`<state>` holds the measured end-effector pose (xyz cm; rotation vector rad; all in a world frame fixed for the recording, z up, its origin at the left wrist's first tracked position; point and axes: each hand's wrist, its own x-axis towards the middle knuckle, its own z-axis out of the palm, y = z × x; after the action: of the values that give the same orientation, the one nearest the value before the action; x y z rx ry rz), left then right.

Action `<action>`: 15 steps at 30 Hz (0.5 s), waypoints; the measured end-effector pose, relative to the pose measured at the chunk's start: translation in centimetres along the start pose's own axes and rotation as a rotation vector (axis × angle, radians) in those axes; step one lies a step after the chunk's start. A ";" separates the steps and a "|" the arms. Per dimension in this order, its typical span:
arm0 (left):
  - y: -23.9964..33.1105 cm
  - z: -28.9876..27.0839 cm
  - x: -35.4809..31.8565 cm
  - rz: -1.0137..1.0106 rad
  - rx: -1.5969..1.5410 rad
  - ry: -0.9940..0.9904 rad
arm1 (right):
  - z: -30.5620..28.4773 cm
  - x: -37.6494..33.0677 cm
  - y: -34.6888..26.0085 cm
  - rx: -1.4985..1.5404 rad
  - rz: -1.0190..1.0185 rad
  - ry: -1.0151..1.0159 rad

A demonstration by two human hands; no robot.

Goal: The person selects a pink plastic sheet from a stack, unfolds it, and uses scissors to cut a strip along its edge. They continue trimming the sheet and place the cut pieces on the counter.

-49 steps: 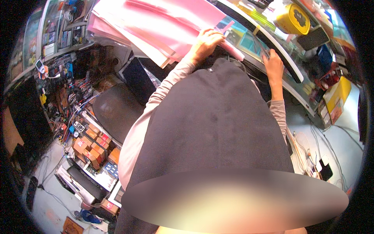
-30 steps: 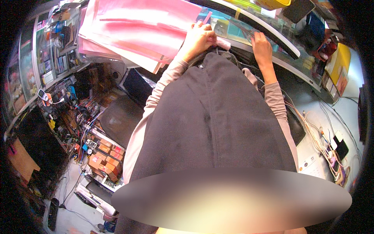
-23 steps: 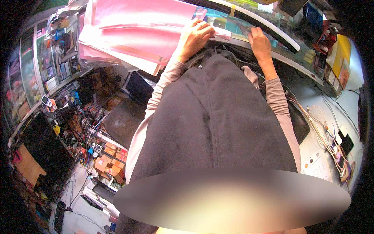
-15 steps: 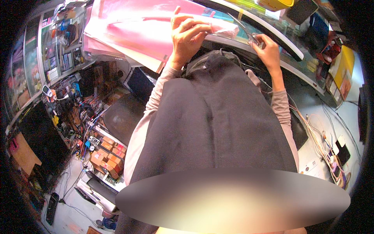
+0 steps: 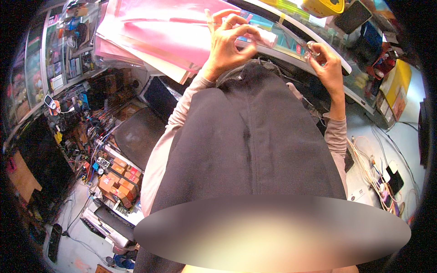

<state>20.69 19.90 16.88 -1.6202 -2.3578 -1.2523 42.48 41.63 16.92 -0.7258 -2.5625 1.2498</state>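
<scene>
Large glossy pink sheets (image 5: 154,36) lie stacked on the glass counter ahead of me, partly overhanging its near edge. My left hand (image 5: 230,43) is over their right end, thumb and forefinger bent into a ring. It pinches a narrow pink-white wrapped bundle (image 5: 268,39), whose left part hides behind the fingers. My right hand (image 5: 327,61) is closed round the handles of what look like scissors (image 5: 298,40). Their thin metal blades point up and left, apart from the bundle. The fingers cover most of the handles.
A white-edged glass counter (image 5: 314,27) curves across the front, with a yellow container (image 5: 324,6) on top. Cardboard boxes (image 5: 119,182), a dark chair seat (image 5: 140,136) and tangled cables stand at left. More loose cables (image 5: 371,168) lie at right. A dark garment (image 5: 264,145) covers my lap.
My right hand has moved right and slightly down with the scissors, away from the bundle. My left hand has shifted right, its thumb now curled toward the fingertips.
</scene>
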 end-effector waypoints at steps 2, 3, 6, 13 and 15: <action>0.4 0.7 -0.2 -0.004 0.049 -0.028 | 0.7 -0.2 0.1 -0.002 0.030 -0.007; 0.3 1.2 -0.1 0.022 -0.011 0.000 | 1.0 -0.2 0.0 -0.011 0.007 0.019; -0.4 1.8 -0.4 0.007 0.023 -0.074 | 1.2 -0.5 -0.5 -0.149 -0.104 0.068; -1.6 1.0 -0.8 0.167 -0.109 -0.001 | -0.6 -0.5 -2.4 -0.285 -0.168 -0.051; -1.7 0.6 -0.8 0.205 -0.129 0.013 | -1.2 -0.2 -2.9 -0.383 -0.257 -0.049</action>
<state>19.94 19.37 15.07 -1.8288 -2.0783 -1.3915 42.07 40.81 19.94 -0.4101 -2.8584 0.7165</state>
